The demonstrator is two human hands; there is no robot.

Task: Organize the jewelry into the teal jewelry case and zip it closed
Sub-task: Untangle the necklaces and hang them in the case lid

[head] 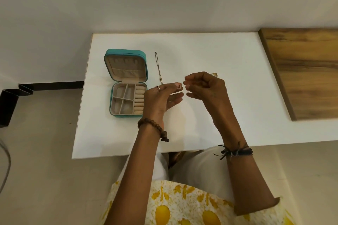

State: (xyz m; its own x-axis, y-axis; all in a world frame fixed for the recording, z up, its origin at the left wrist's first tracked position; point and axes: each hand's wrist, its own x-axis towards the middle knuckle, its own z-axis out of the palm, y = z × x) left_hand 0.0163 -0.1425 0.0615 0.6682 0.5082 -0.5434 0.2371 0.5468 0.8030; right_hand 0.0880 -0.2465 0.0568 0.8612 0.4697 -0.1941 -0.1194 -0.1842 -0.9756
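Note:
The teal jewelry case [110, 100] lies open on the white table [219, 56], lid flat at the back. Its beige base shows divided compartments and a row of ring rolls. A thin chain necklace [157, 65] lies stretched out just right of the case. My left hand [161, 97] is raised above the table and pinches a small earring-like piece [179, 86] between thumb and forefinger. My right hand [206, 87] hovers just right of it, fingers loosely curled toward the piece, nothing visible in them. A small gold item [214, 74] peeks out behind my right hand.
A wooden board [301, 71] lies on the table's right side. Bare white tabletop shows in front of the case and under my forearms. The table's left edge runs close beside the case, with floor and a dark object [9, 102] beyond it.

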